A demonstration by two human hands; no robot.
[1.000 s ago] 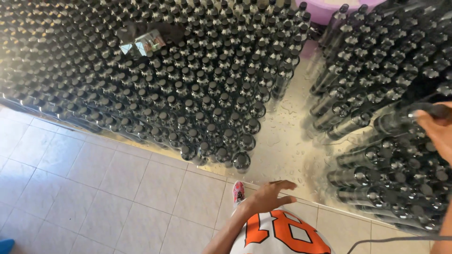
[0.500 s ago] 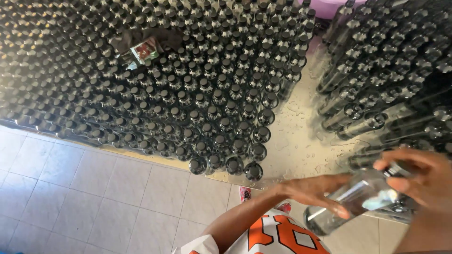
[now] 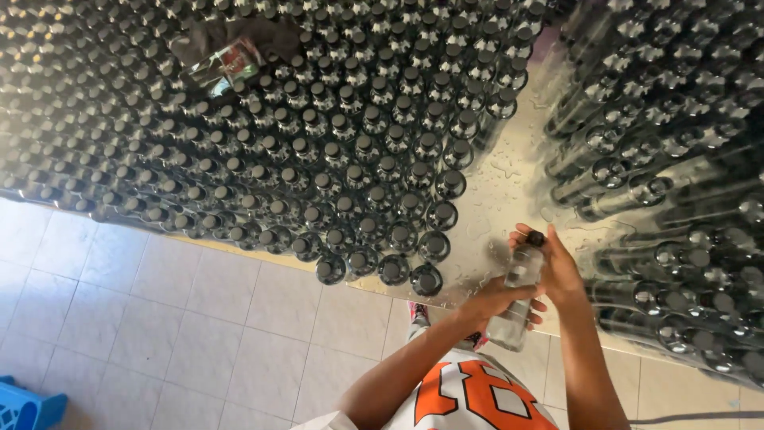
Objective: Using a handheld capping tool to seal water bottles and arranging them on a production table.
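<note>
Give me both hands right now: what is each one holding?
Left hand: closed around the body of the clear bottle.
Right hand: closed on the same bottle's dark cap.

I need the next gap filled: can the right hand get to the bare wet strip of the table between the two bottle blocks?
Probably yes. The right hand, on the cap of the clear bottle that the left hand holds, is right beside the bare strip; nothing stands between.
</note>
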